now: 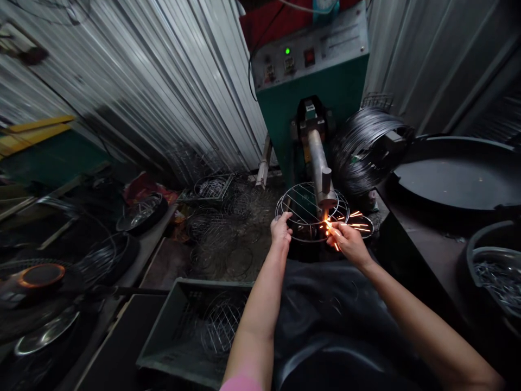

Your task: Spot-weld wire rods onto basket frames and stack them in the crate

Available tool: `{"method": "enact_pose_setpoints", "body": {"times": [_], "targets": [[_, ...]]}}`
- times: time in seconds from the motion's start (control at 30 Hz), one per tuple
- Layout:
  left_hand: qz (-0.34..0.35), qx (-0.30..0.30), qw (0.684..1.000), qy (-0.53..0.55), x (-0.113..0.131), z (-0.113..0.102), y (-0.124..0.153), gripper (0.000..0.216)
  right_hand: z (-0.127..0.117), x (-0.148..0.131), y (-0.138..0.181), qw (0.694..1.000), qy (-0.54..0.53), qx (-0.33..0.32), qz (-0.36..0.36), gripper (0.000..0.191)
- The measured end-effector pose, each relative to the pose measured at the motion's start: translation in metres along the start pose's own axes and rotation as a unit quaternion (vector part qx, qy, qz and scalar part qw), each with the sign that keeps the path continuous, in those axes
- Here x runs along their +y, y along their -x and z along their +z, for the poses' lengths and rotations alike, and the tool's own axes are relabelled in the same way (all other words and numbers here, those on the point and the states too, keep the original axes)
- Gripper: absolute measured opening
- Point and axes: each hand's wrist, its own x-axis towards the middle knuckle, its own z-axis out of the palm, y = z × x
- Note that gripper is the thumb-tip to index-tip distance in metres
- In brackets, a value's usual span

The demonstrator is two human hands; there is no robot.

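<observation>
1. left hand [281, 231]: the fingers are clamped on the left edge of a round, silver-coloured wire rack [302, 208]. this grip appears intended to keep the rack level and steady.
2. right hand [347, 239]: the fingers are pinched together at the near right side of the rack, beside orange sparks [356, 224]. glare hides whether they grip the rim or a small separate piece.
3. rack position: beneath a silver-grey, cylindrical metal arm [318, 155], presumably so that contact falls at the rim.
4. machine: the arm projects from a dark green metal cabinet [279, 122]. its round green indicator lamp [287, 51] is lit.
5. right side: a coil of dark metal wire [364, 144] stands near the arm. a wide, round black tray [451, 176] rests on the dark surface [431, 244], apparently for easy reach.
6. lower left: a grey-green plastic crate [163, 331] contains curved wire grids [223, 325], likely set low to leave the working zone free.
</observation>
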Motion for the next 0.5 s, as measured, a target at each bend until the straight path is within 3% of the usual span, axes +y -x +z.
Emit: {"method": "enact_pose_setpoints", "body": {"times": [0.13, 0.23, 0.27, 0.33, 0.4, 0.5], "targets": [[-0.011, -0.003, 1.000, -0.022, 0.002, -0.006, -0.001, 0.035, -0.016, 0.001, 0.013, 0.999, 0.030, 0.022, -0.008, 0.034], [-0.043, -0.050, 0.997, -0.034, 0.004, -0.018, -0.005, 0.039, -0.047, 0.022, 0.040, 0.982, 0.182, 0.048, -0.031, 0.029], [-0.060, -0.062, 0.996, -0.032, 0.005, -0.024, -0.006, 0.041, -0.056, 0.031, 0.052, 0.969, 0.246, 0.027, -0.019, 0.024], [-0.087, -0.071, 0.994, -0.020, 0.004, -0.036, -0.008, 0.045, -0.067, 0.052, 0.076, 0.924, 0.375, -0.064, 0.039, 0.014], [-0.105, -0.070, 0.992, -0.003, 0.000, -0.048, -0.008, 0.046, -0.066, 0.070, 0.095, 0.860, 0.482, -0.148, 0.080, 0.014], [-0.126, -0.080, 0.989, 0.019, -0.002, -0.059, -0.006, 0.044, -0.049, 0.086, 0.109, 0.790, 0.578, -0.197, 0.057, 0.013]]}}
